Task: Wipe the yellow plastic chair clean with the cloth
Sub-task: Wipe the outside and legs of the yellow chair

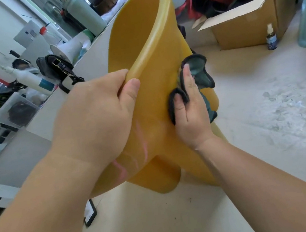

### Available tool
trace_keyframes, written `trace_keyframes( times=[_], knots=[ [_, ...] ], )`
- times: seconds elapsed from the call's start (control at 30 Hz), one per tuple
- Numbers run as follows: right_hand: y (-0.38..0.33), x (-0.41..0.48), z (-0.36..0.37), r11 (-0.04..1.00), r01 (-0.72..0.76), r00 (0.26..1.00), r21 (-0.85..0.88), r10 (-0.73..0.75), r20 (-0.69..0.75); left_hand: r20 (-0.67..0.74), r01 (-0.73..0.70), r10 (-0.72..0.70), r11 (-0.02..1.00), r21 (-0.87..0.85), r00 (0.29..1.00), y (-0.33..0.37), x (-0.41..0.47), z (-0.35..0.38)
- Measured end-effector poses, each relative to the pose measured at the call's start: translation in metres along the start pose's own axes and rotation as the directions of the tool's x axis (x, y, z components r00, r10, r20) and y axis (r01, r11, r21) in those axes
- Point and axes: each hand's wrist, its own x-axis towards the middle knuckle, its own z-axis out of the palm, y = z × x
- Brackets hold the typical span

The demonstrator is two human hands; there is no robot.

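Note:
The yellow plastic chair (147,41) is tilted up off the floor in the middle of the view, its curved rim toward me. My left hand (95,113) grips that rim, thumb on the outer face and fingers wrapped behind. My right hand (189,109) presses a dark green cloth (199,71) with black edging against the chair's outer side. Its thumb and fingers are curled into the cloth's folds. Pink scuff marks show low on the chair near my left wrist.
An open cardboard box (244,23) sits on the floor at the right with a small spray bottle (271,37) beside it. A low white ledge (84,52) at the left carries a bag, bottles and a megaphone. A dark phone-like slab (90,213) lies on the floor below.

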Motion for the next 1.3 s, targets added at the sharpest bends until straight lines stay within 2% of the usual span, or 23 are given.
trace_keyframes(
  times=[0.1, 0.17, 0.23, 0.27, 0.3, 0.37, 0.43, 0.5, 0.57, 0.63, 0.7, 0.8, 0.87, 0.9, 0.93, 1.0, 1.1, 1.2, 1.27, 1.3],
  knots=[
    [0.044, -0.048, -0.014, 0.967, -0.244, 0.969, -0.069, 0.241, -0.046, -0.013, 0.011, -0.011, 1.000, 0.007, 1.000, 0.006, 0.001, 0.001],
    [0.064, -0.076, -0.021, 0.890, -0.444, 0.896, -0.103, 0.440, -0.061, -0.042, 0.003, 0.000, 0.998, 0.055, 0.999, 0.011, 0.000, 0.003],
    [0.066, -0.083, -0.021, 0.828, -0.555, 0.831, -0.082, 0.550, -0.078, -0.069, -0.005, 0.012, 0.995, 0.102, 0.998, 0.015, 0.003, 0.005],
    [0.060, -0.081, -0.019, 0.821, -0.568, 0.822, -0.060, 0.562, -0.095, -0.075, -0.009, 0.018, 0.994, 0.111, 0.997, 0.017, 0.006, 0.006],
    [0.049, -0.077, -0.017, 0.830, -0.556, 0.829, -0.045, 0.549, -0.108, -0.072, -0.010, 0.019, 0.993, 0.121, 0.997, 0.020, 0.010, 0.007],
    [0.015, -0.067, -0.011, 0.891, -0.452, 0.889, -0.042, 0.447, -0.095, -0.055, -0.004, 0.012, 0.990, 0.142, 0.998, 0.027, 0.020, 0.008],
    [-0.025, -0.045, -0.007, 0.963, -0.271, 0.960, -0.011, 0.269, -0.076, -0.041, -0.001, 0.007, 0.990, 0.142, 0.999, 0.038, 0.034, 0.010],
    [-0.047, -0.010, -0.010, 0.993, -0.104, 0.986, 0.057, 0.110, -0.123, -0.039, -0.009, 0.014, 0.993, 0.121, 0.999, 0.049, 0.047, 0.013],
    [-0.037, 0.025, -0.020, 0.993, -0.088, 0.985, 0.080, 0.098, -0.142, -0.028, -0.024, 0.027, 0.995, 0.096, 0.999, 0.058, 0.058, 0.016],
    [-0.011, 0.037, -0.032, 0.981, -0.195, 0.976, 0.025, 0.196, -0.097, 0.019, -0.018, 0.017, 0.999, 0.044, 1.000, 0.061, 0.062, 0.014],
    [0.016, 0.027, -0.042, 0.927, -0.374, 0.925, -0.028, 0.372, -0.075, 0.093, -0.004, 0.006, 1.000, -0.023, 0.996, 0.060, 0.059, 0.007],
    [0.047, -0.011, -0.056, 0.762, -0.646, 0.763, -0.050, 0.643, -0.061, 0.172, 0.015, 0.001, 0.996, -0.089, 0.985, 0.055, 0.044, -0.002],
    [0.057, -0.040, -0.063, 0.687, -0.727, 0.687, -0.015, 0.726, -0.027, 0.217, 0.038, -0.016, 0.995, -0.097, 0.976, 0.051, 0.029, -0.007],
    [0.059, -0.051, -0.064, 0.682, -0.731, 0.682, -0.010, 0.731, -0.019, 0.232, 0.042, -0.016, 0.994, -0.105, 0.972, 0.050, 0.022, -0.010],
    [0.059, -0.058, -0.063, 0.698, -0.715, 0.699, -0.036, 0.715, -0.014, 0.242, 0.040, -0.011, 0.993, -0.112, 0.970, 0.047, 0.015, -0.013],
    [0.048, -0.065, -0.059, 0.771, -0.608, 0.781, -0.190, 0.623, 0.030, 0.238, 0.018, 0.007, 0.995, -0.100, 0.971, 0.038, 0.004, -0.015],
    [0.004, -0.060, -0.044, 0.893, -0.313, 0.913, -0.325, 0.377, 0.155, 0.170, -0.063, 0.064, 0.998, -0.014, 0.983, 0.021, -0.009, -0.015],
    [-0.044, -0.040, -0.031, 0.984, -0.048, 0.982, -0.171, 0.078, 0.172, 0.071, -0.113, 0.110, 0.993, 0.045, 0.991, 0.010, -0.023, -0.014],
    [-0.050, -0.009, -0.036, 0.998, 0.028, 0.998, -0.050, -0.025, 0.062, 0.051, -0.112, 0.110, 0.993, 0.025, 0.993, 0.006, -0.028, -0.011],
    [-0.042, 0.008, -0.040, 0.997, 0.057, 0.998, -0.055, -0.057, 0.001, 0.049, -0.107, 0.107, 0.994, 0.012, 0.993, 0.006, -0.028, -0.011]
  ],
)
